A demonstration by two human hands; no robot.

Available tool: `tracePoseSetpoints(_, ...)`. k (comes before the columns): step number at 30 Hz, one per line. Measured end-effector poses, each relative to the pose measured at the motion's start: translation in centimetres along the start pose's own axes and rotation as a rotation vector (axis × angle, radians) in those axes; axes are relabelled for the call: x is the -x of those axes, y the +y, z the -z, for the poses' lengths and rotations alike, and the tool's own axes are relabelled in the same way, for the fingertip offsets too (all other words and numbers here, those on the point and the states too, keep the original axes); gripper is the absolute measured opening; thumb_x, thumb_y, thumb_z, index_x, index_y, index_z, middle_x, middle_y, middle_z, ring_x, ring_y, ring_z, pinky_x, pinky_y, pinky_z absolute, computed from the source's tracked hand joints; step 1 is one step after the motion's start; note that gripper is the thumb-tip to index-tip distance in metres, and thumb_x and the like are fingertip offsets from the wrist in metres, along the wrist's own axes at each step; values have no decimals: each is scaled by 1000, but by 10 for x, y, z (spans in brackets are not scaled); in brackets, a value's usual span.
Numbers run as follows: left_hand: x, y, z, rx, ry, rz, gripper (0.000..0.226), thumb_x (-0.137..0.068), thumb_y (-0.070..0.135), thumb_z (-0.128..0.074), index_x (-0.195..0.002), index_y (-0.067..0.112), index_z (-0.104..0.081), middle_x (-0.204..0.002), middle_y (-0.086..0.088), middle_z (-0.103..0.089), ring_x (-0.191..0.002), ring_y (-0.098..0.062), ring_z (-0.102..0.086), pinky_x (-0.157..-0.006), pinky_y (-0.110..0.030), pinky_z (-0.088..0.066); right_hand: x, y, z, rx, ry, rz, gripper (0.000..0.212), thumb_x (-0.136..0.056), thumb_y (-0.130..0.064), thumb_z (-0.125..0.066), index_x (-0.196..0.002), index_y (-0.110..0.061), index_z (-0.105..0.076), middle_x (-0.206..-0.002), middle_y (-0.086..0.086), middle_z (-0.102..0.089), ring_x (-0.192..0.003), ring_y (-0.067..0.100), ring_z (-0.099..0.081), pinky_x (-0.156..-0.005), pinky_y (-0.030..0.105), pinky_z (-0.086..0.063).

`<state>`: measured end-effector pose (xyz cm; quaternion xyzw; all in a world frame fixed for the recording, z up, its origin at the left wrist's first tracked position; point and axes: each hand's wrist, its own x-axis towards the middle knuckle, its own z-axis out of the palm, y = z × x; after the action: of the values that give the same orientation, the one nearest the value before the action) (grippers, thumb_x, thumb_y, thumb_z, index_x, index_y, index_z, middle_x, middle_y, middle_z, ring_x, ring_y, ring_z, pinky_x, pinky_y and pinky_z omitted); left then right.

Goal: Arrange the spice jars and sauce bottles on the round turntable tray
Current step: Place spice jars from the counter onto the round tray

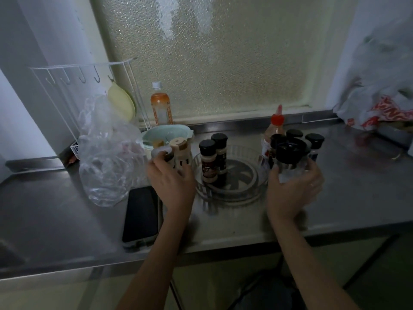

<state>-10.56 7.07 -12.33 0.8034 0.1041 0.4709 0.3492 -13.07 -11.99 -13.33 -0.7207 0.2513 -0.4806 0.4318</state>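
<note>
A steel counter [245,222] is seen below a frosted window, in dim light. The clear round tray [232,193] is taken as the landmark. On the tray, toward its left side, two black-capped jars [213,157] are already standing upright. Just left of the tray, the left hand [171,182] is closed around some pale jars [181,153]; how many cannot be told. At the right edge of the tray, the right hand [292,189] is clamped on a black-capped jar [290,157]. Behind that hand, more jars [314,143] and a red-capped bottle [276,128] are grouped; whether they stand on the tray or beside it cannot be told. The task is judged as early, with most of the tray floor bare.
</note>
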Motion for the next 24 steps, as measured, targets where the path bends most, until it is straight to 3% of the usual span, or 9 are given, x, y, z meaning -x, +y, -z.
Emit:
tracePoseSetpoints(3,1,-6,-3,-29,-41,80,52,-73,8,-66,-119,-4,-45,-113,-29,-50,-100,-44,-51,-80,-45,-46,-10,9,-9,69,-116,-74,70,-77,-40,-68,-131,-4,-42,-133,21,-49,-122,39,-44,-102,51,-37)
tracePoseSetpoints(6,2,-9,-5,-16,-53,101,59,-72,10,-70,-123,-2,-42,-115,-29,-48,-99,-44,-52,-80,-46,-49,-15,15,-14,125,-119,-41,68,-75,-38,-70,-126,0,-46,-127,24,-54,-117,41,-49,-98,49,-39)
tracePoseSetpoints(11,-3,-20,-4,32,-22,291,72,-74,16,-70,-133,-2,-34,-128,-26,-41,-114,-42,-45,-95,-47,-42,-12,5,-3,-171,2,92,58,-74,-36,-73,-115,1,-54,-115,18,-61,-108,31,-55,-93,40,-42)
tracePoseSetpoints(13,-3,-21,-5,37,-61,334,71,-76,17,-71,-133,-3,-34,-130,-28,-39,-117,-43,-42,-96,-49,-41,-10,-9,2,-315,-40,160,52,-77,-32,-74,-115,-3,-53,-116,8,-60,-108,18,-56,-92,28,-47)
tracePoseSetpoints(16,-4,-24,-8,28,-108,345,59,-79,19,-69,-124,-5,-40,-126,-29,-40,-114,-44,-41,-94,-54,-44,-8,-22,-5,-399,-311,211,46,-78,-23,-74,-117,-21,-50,-110,-15,-55,-98,-15,-51,-86,1,-39)
tracePoseSetpoints(19,-3,-26,-7,3,-131,334,54,-80,19,-68,-120,-5,-42,-125,-30,-42,-115,-44,-42,-92,-55,-44,0,-16,-20,-352,-501,228,45,-77,-25,-75,-116,-25,-53,-106,-18,-57,-94,-16,-52,-83,4,-39)
tracePoseSetpoints(22,-3,-27,-7,-17,-173,347,53,-82,19,-68,-120,-6,-42,-126,-30,-47,-119,-44,-42,-94,-52,-40,7,-10,-27,-262,-488,220,45,-76,-32,-75,-115,-17,-58,-100,-12,-58,-91,-7,-50,-76,2,-37)
tracePoseSetpoints(24,-4,-28,-8,-21,-191,351,52,-83,21,-67,-120,-5,-42,-125,-28,-50,-119,-43,-44,-94,-50,-40,10,-10,-29,-210,-453,226,49,-75,-43,-72,-114,-18,-58,-101,-9,-62,-91,-2,-51,-80,14,-44)
